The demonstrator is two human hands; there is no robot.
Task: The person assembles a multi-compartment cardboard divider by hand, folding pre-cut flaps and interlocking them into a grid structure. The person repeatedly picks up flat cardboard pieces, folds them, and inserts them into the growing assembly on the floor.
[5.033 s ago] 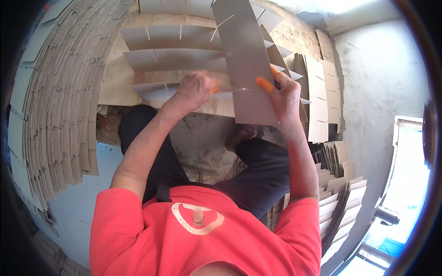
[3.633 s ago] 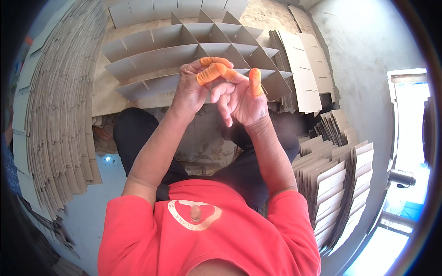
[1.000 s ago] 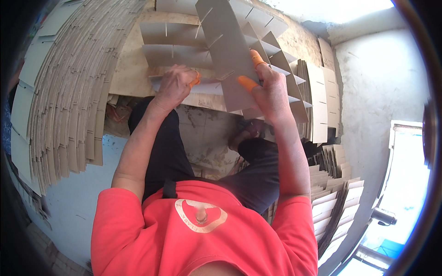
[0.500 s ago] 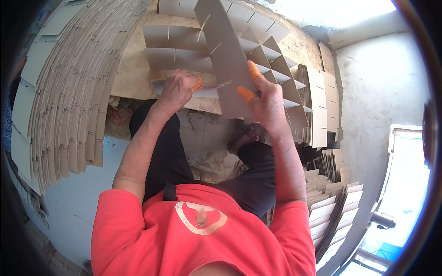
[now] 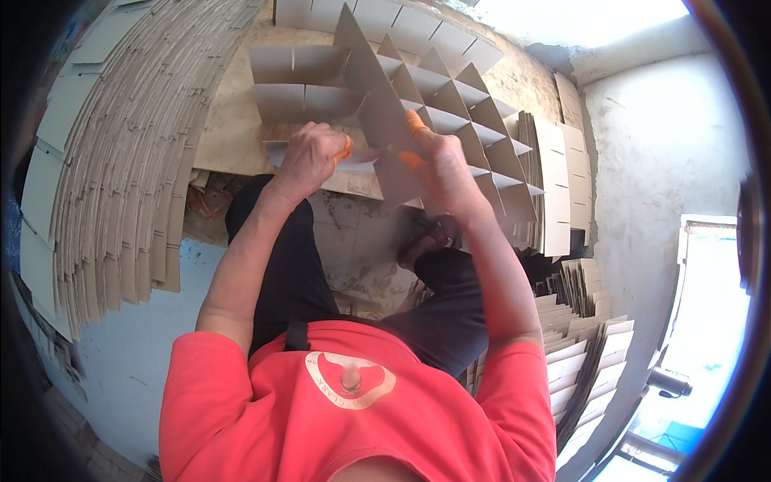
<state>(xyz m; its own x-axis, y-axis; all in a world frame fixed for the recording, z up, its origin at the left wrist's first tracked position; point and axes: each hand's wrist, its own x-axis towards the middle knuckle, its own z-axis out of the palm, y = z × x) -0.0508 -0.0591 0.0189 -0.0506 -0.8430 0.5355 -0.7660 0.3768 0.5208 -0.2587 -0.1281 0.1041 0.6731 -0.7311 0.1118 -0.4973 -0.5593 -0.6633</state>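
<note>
My right hand [image 5: 447,173], with orange finger covers, grips a long slotted cardboard strip [image 5: 376,108]. This strip stands on edge across several other strips, its slots at their crossings. My left hand [image 5: 312,161], closed with an orange cover on one finger, pinches the nearest cross strip [image 5: 361,159] just left of the crossing. Further right, interlocked strips form an open cardboard divider grid [image 5: 450,98]. Two parallel strips [image 5: 301,63] reach out to the left beyond my left hand. Whether the slots are fully seated is hidden by my right hand and blur.
Tall piles of slotted cardboard [image 5: 132,153] fill the left side. More strips stand upright [image 5: 554,189] right of the grid, and a row lies behind it [image 5: 377,24]. Further bundles [image 5: 582,361] sit low at right, near the wall [image 5: 642,145]. The wooden table [image 5: 229,120] ends before my knees.
My right hand has moved left and slightly away from me, bringing the long strip down and left onto the cross strips. My left hand has barely moved.
</note>
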